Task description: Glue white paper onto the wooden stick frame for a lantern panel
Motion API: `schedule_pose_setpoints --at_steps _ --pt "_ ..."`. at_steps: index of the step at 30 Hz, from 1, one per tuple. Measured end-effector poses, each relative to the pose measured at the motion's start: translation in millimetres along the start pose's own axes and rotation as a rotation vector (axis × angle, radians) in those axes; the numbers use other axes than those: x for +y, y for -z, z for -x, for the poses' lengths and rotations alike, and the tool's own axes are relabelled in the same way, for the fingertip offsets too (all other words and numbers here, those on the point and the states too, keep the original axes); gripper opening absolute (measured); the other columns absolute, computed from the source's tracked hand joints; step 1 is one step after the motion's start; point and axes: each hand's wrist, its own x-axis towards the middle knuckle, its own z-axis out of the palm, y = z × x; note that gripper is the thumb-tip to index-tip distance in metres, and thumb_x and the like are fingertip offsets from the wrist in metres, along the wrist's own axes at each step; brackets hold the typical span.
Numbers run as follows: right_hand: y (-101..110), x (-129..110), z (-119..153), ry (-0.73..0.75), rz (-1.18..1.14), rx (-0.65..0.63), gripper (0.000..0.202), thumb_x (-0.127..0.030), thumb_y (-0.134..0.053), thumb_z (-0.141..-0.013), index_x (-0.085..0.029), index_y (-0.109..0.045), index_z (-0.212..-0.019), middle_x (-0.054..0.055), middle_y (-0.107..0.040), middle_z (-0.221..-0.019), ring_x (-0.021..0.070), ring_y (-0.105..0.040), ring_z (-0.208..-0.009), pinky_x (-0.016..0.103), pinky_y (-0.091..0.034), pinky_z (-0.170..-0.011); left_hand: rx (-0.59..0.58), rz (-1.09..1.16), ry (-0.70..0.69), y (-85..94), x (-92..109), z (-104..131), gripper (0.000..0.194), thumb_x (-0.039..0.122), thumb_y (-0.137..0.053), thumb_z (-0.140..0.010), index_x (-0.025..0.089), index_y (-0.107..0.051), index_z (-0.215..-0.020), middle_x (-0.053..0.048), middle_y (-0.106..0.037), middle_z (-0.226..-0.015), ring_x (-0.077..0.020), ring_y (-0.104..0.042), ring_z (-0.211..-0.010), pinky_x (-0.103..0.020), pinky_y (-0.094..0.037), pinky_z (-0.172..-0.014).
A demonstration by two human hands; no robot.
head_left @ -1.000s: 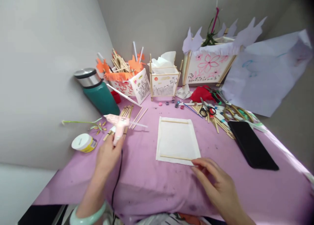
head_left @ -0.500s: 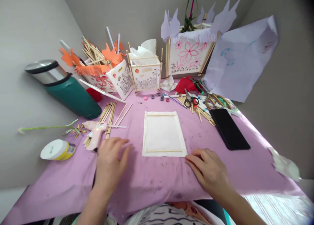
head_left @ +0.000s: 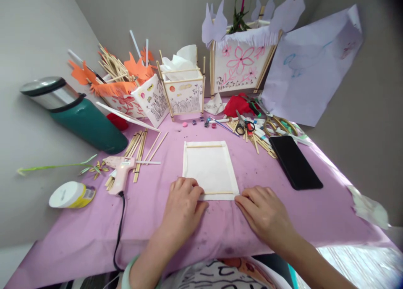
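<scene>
A white paper panel [head_left: 210, 169] lies flat in front of me, with a thin wooden stick along its far edge and another stick [head_left: 220, 193] along its near edge. My left hand [head_left: 184, 205] is over the panel's near left corner, fingers curled on top and thumb at the near edge, covering that corner. At the near right corner, my right hand [head_left: 263, 207] pinches the panel's edge between thumb and fingers. Left of the panel lies a pink glue gun [head_left: 121, 173], its cord running toward me.
Wooden sticks [head_left: 138, 148] and a teal tumbler [head_left: 86, 123] are on the left, near a white-lidded tub [head_left: 72, 194]. A black phone [head_left: 296, 162] lies right. Scissors [head_left: 244, 127], markers and decorated paper boxes [head_left: 184, 95] stand or lie at the back.
My left hand has moved right, from beside the glue gun onto the panel's near left corner. My right hand stays at the near right corner. The view has shifted slightly.
</scene>
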Motion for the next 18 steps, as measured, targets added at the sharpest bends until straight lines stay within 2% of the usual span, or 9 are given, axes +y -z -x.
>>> schedule_pose_setpoints --at_steps 4,8,13,18 --pt "0 1 1 0.016 0.012 -0.001 0.024 -0.012 -0.045 -0.092 -0.017 -0.067 -0.085 0.007 -0.058 -0.077 0.0191 -0.047 -0.076 0.034 -0.031 -0.069 0.005 -0.061 -0.04 -0.6 1 2 0.002 0.018 -0.063 -0.082 0.018 -0.064 -0.083 -0.007 -0.058 -0.092 -0.0239 -0.046 -0.088 -0.041 -0.04 -0.076" --pt "2 3 3 0.04 0.02 -0.003 0.024 -0.013 -0.043 -0.093 -0.016 -0.067 -0.089 0.007 -0.059 -0.079 0.0189 -0.047 -0.077 0.034 -0.03 -0.07 -0.015 -0.145 -0.143 -1.1 3 4 0.013 0.013 -0.055 -0.086 0.019 -0.064 -0.081 -0.006 -0.058 -0.086 -0.0219 -0.045 -0.083 -0.042 -0.037 -0.079" --pt "0 3 0 0.076 0.068 -0.01 0.027 -0.012 -0.041 -0.094 -0.016 -0.066 -0.084 0.006 -0.056 -0.074 0.0186 -0.044 -0.073 0.034 -0.028 -0.068 -0.045 -0.269 -0.229 -2.9 8 4 0.011 0.011 -0.058 -0.083 0.017 -0.062 -0.076 -0.005 -0.057 -0.08 -0.021 -0.045 -0.079 -0.043 -0.036 -0.082" --pt "-8 4 -2 0.102 0.12 0.014 0.021 -0.012 -0.048 -0.09 -0.016 -0.064 -0.077 0.005 -0.055 -0.071 0.0189 -0.042 -0.071 0.035 -0.026 -0.066 -0.013 -0.289 -0.219 -8.8 8 0 0.012 0.011 -0.059 -0.083 0.017 -0.06 -0.073 -0.004 -0.057 -0.078 -0.021 -0.046 -0.079 -0.041 -0.036 -0.081"
